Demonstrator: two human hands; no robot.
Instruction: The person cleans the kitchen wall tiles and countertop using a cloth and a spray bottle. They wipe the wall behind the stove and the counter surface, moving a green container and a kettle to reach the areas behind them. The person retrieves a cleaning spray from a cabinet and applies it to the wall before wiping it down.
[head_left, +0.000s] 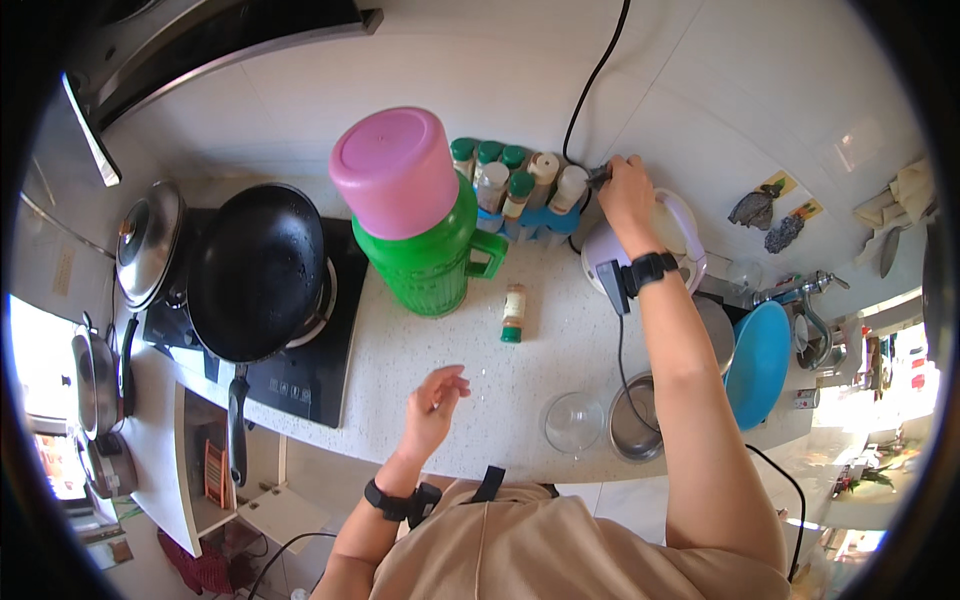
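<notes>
My right hand (628, 191) reaches over the counter to the back wall. Its fingers grip a small dark grey item (598, 177), perhaps a cloth or scouring pad, right beside the spice jars. Below that wrist stands a lilac electric appliance (604, 251) with a handle, partly covered by my arm. My left hand (435, 405) hovers near the counter's front edge, fingers loosely curled and holding nothing. A spice jar with a green cap (514, 311) lies on its side on the counter. Behind it, several jars (519, 184) stand in a blue rack (531, 221).
A green thermos jug (416, 274) with a pink lid (394, 172) stands at mid-counter. Left are a black frying pan (255, 270) and an induction hob (296, 390). A glass bowl (574, 424), steel bowl (630, 420) and blue basin (759, 367) are to the right.
</notes>
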